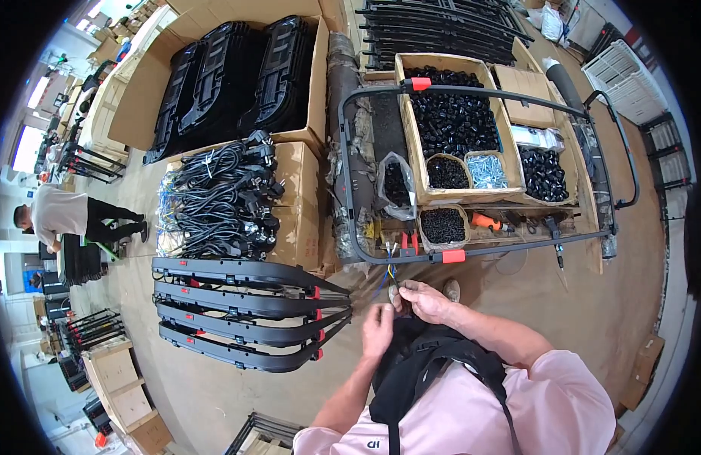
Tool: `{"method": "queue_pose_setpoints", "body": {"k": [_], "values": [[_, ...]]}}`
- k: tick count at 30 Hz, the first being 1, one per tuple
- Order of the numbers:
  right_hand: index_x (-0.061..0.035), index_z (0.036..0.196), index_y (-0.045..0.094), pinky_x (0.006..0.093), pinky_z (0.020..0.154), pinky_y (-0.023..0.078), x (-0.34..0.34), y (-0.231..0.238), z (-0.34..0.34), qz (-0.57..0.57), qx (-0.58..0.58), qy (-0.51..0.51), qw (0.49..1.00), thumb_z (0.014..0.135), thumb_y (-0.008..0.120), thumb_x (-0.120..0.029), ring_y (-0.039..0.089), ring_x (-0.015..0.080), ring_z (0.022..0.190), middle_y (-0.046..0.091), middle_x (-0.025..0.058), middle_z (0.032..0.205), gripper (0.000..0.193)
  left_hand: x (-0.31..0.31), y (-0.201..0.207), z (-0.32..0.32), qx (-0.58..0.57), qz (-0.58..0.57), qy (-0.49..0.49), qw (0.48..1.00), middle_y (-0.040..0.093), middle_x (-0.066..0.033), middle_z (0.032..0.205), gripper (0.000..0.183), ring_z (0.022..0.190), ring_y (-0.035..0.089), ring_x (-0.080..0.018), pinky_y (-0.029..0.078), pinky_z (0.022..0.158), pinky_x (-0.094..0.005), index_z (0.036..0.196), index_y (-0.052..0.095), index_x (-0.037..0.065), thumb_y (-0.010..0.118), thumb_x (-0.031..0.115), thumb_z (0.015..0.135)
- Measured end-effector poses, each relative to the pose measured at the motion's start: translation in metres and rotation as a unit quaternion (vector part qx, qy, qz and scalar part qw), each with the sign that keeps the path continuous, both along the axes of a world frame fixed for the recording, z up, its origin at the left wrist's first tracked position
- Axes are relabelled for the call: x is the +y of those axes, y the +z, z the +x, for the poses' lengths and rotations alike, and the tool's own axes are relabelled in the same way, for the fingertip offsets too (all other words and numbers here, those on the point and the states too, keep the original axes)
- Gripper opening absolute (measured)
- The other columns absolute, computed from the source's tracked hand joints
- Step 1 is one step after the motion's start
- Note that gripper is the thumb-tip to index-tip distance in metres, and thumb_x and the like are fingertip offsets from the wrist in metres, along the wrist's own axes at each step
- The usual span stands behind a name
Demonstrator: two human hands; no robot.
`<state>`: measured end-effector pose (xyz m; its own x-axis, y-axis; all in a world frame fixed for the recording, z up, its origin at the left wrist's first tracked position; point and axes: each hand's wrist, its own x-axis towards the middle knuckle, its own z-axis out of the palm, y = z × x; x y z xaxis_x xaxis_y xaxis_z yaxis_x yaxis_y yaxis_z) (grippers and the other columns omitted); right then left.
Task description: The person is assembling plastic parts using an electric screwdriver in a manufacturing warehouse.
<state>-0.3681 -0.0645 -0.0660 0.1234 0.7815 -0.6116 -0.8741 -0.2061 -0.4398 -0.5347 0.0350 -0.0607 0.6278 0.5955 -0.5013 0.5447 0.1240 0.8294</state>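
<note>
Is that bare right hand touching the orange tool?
Apart: the head view shows the slim black frame and brown floor between the bare right hand and the orange tool.

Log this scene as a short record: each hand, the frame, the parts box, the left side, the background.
Left hand: fingers curled, grip unclear
Right hand: beside thin coloured wires, grip unclear
Frame: black frame, red pieces on it
Parts box: black parts, silver screws
Left side: bundled black cables
Background: person, white top
</note>
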Motion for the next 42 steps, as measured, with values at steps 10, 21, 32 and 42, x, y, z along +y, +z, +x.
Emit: {"method": "queue_pose_setpoints", "body": {"k": [10, 21, 32, 42], "values": [[-0.0079, 0.121, 0.074, 0.0478, 0.097, 0.054, 0.031, 0.100, 0.036, -0.138, -0.596, 0.359, 0.705, 0.101, 0.061, -0.029, 0.069, 0.0396, 0.110, 0.075, 0.0189, 0.115, 0.032, -0.026, -0.030, -0.020, -0.088, -0.040, -0.065, 0.993, 0.064, -0.0106, 0.092, 0.032, 0.086, 0.060, -0.0233, 0.051, 0.081, -0.0375, 0.111, 0.061, 0.005, 0.048, 0.034, 0.113], [-0.0019, 0.112, 0.078, 0.0360, 0.074, 0.048, 0.092, 0.056, 0.147, -0.136, -0.462, 0.445, 0.755, 0.094, 0.075, -0.054, 0.061, 0.0168, 0.078, 0.071, 0.0034, 0.083, 0.055, -0.010, -0.028, -0.035, -0.019, -0.067, 0.024, 0.997, 0.065, -0.0075, 0.090, 0.035, 0.087, 0.060, -0.0181, 0.050, 0.083, -0.0355, 0.103, 0.063, 0.003, 0.049, 0.033, 0.112], [-0.0100, 0.120, 0.080, 0.0336, 0.088, 0.050, 0.115, 0.047, 0.144, -0.083, -0.395, 0.417, 0.815, 0.098, 0.071, -0.051, 0.063, 0.0147, 0.095, 0.076, 0.0042, 0.107, 0.048, -0.006, -0.021, -0.031, -0.029, -0.110, 0.075, 0.991, 0.052, 0.0071, 0.080, 0.027, 0.071, 0.045, -0.0046, 0.038, 0.064, -0.0235, 0.101, 0.065, 0.009, 0.052, 0.030, 0.111], [-0.0042, 0.085, 0.074, 0.0370, 0.066, 0.050, 0.131, -0.022, 0.161, -0.143, -0.403, -0.091, 0.899, 0.105, 0.062, -0.032, 0.063, 0.0167, 0.067, 0.070, 0.0031, 0.080, 0.036, -0.004, 0.001, 0.016, -0.060, -0.096, 0.061, 0.992, 0.067, -0.0009, 0.097, 0.029, 0.093, 0.062, -0.0118, 0.051, 0.091, -0.0301, 0.131, 0.063, 0.003, 0.051, 0.022, 0.112]]}}
